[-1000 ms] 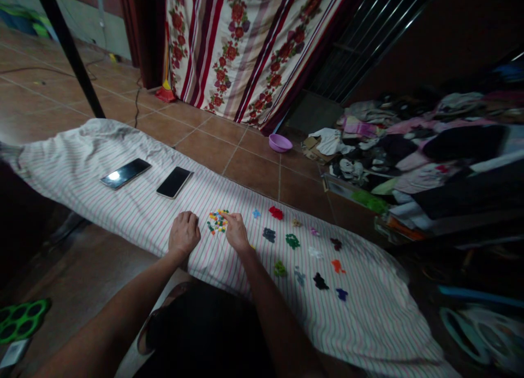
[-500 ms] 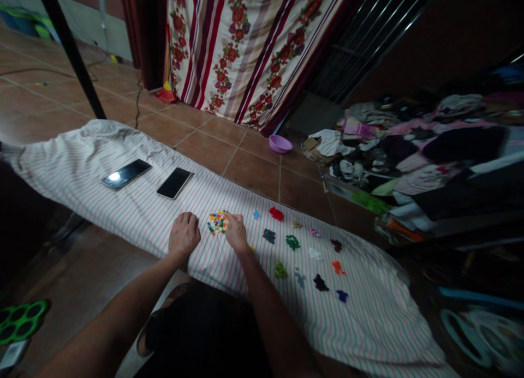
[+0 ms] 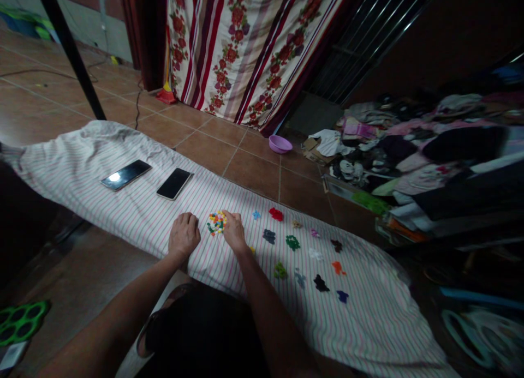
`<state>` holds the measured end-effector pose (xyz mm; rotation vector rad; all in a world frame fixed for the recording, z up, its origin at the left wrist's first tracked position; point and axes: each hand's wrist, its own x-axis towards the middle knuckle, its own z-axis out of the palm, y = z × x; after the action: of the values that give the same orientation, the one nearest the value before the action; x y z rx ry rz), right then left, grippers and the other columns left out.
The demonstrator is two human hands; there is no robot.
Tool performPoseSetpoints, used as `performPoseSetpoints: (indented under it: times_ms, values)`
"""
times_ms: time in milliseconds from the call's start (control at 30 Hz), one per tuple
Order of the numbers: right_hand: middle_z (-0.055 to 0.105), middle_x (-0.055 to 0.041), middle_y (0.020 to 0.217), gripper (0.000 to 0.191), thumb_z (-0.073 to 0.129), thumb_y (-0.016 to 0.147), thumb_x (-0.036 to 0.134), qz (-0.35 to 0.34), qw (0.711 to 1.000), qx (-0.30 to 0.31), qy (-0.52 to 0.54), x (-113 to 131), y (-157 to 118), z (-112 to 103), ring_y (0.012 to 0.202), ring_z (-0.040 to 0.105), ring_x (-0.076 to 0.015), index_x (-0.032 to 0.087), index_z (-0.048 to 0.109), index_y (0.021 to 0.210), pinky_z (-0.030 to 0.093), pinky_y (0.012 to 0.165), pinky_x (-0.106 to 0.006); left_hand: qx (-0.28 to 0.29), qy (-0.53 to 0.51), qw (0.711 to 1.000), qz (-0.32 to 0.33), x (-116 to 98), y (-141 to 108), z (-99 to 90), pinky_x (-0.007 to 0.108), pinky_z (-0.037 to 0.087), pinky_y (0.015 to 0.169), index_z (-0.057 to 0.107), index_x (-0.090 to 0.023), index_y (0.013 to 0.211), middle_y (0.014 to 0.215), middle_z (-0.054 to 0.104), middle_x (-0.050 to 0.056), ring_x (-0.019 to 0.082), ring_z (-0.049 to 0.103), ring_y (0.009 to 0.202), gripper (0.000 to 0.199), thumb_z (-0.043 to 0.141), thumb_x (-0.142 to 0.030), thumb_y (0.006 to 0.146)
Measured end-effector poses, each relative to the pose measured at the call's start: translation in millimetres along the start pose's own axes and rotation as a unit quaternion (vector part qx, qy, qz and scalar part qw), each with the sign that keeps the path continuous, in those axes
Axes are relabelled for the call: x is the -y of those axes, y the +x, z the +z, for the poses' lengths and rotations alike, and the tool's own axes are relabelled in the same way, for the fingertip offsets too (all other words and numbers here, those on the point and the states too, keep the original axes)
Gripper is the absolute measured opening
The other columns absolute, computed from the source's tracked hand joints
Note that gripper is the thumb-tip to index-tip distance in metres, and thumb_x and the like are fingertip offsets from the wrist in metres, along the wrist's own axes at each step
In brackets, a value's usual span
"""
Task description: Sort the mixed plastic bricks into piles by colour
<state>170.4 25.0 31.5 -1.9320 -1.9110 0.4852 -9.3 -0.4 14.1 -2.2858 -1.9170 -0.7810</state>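
A pile of small mixed-colour pieces [image 3: 216,223], mostly yellow, orange, white and green, lies on the striped cloth [image 3: 229,263]. My right hand [image 3: 234,232] is at the pile's right edge, index finger and thumb drawn together over the pieces; whatever is between them is too small to name. To the left of the pile, my left hand [image 3: 184,234] rests on the cloth, its fingers curled under and the palm hidden. A few yellow pieces [image 3: 252,250] peek out beside my right wrist.
Single-colour heaps lie to the right, among them red [image 3: 275,214], dark green [image 3: 292,242], black [image 3: 321,283] and orange [image 3: 338,267]. Two phones [image 3: 126,175] [image 3: 175,183] lie at the left. Beyond the cloth, a purple basin [image 3: 280,144] stands on the tiled floor.
My right hand has shifted slightly left over the mixed pile, and some pieces there lie differently. My left hand stays practically where it was.
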Motion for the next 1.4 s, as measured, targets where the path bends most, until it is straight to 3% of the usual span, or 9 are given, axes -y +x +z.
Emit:
performPoseSetpoints:
  times_ms: [133, 267, 700, 800, 900, 1100, 1400]
  values:
    - [0.051, -0.0086, 0.115, 0.055, 0.047, 0.082, 0.007, -0.011, 0.998, 0.037, -0.043, 11, 0, -2, 0.098, 0.059, -0.0193, 0.033, 0.058, 0.130, 0.046, 0.083, -0.027, 0.002, 0.005, 1.000, 0.000, 0, 0, 0.4, 0.039, 0.042, 0.083, 0.055, -0.020, 0.088, 0.094, 0.057, 0.011, 0.027, 0.051, 0.094, 0.011, 0.047, -0.017, 0.080]
    - [0.051, -0.0068, 0.115, 0.053, 0.047, 0.083, 0.005, -0.037, 0.998, 0.040, -0.043, 13, -1, -4, 0.100, 0.058, -0.0174, 0.035, 0.064, 0.122, 0.045, 0.085, -0.025, 0.002, 0.004, 1.000, 0.001, 0, 1, 0.4, 0.039, 0.042, 0.083, 0.055, -0.019, 0.087, 0.094, 0.057, 0.012, 0.027, 0.051, 0.094, 0.012, 0.046, -0.017, 0.080]
    - [0.054, -0.0085, 0.116, 0.046, 0.043, 0.085, 0.005, -0.058, 0.998, 0.017, 0.001, 10, -19, 3, 0.107, 0.057, -0.0175, 0.026, 0.069, 0.117, 0.046, 0.096, -0.027, 0.006, -0.002, 1.000, 0.000, 0, 1, -0.2, 0.039, 0.042, 0.084, 0.055, -0.019, 0.088, 0.095, 0.058, 0.012, 0.027, 0.051, 0.096, 0.012, 0.048, -0.017, 0.078]
    - [0.054, -0.0095, 0.117, 0.046, 0.040, 0.086, 0.006, -0.055, 0.997, -0.029, 0.036, 9, -29, 11, 0.108, 0.056, -0.0178, 0.023, 0.066, 0.120, 0.045, 0.098, -0.028, 0.005, 0.001, 1.000, 0.000, 0, 1, -0.3, 0.039, 0.042, 0.084, 0.055, -0.019, 0.088, 0.095, 0.058, 0.012, 0.027, 0.051, 0.096, 0.012, 0.048, -0.017, 0.079]
    - [0.056, -0.0108, 0.114, 0.045, 0.036, 0.087, 0.007, -0.033, 0.988, -0.114, 0.096, 9, -38, 26, 0.109, 0.055, -0.0184, 0.019, 0.064, 0.121, 0.044, 0.099, -0.031, 0.008, 0.007, 1.000, 0.002, -1, 1, -1.7, 0.039, 0.042, 0.083, 0.055, -0.018, 0.088, 0.094, 0.058, 0.011, 0.027, 0.050, 0.094, 0.011, 0.047, -0.017, 0.080]
    - [0.061, -0.0109, 0.102, 0.033, 0.034, 0.091, 0.017, 0.001, 0.940, -0.285, 0.190, 6, -45, 53, 0.102, 0.055, -0.0212, 0.016, 0.063, 0.105, 0.045, 0.096, -0.038, 0.016, 0.005, 1.000, -0.007, -3, 1, -4.2, 0.039, 0.042, 0.085, 0.055, -0.019, 0.088, 0.093, 0.058, 0.011, 0.026, 0.050, 0.094, 0.012, 0.047, -0.017, 0.079]
    - [0.062, -0.0107, 0.097, 0.029, 0.035, 0.088, 0.018, -0.002, 0.927, -0.318, 0.198, 1, -40, 54, 0.097, 0.056, -0.0216, 0.017, 0.062, 0.099, 0.045, 0.092, -0.038, 0.035, -0.014, 0.999, -0.024, 1, 2, 0.4, 0.039, 0.041, 0.091, 0.057, -0.018, 0.090, 0.097, 0.057, 0.011, 0.025, 0.049, 0.098, 0.015, 0.045, -0.018, 0.081]
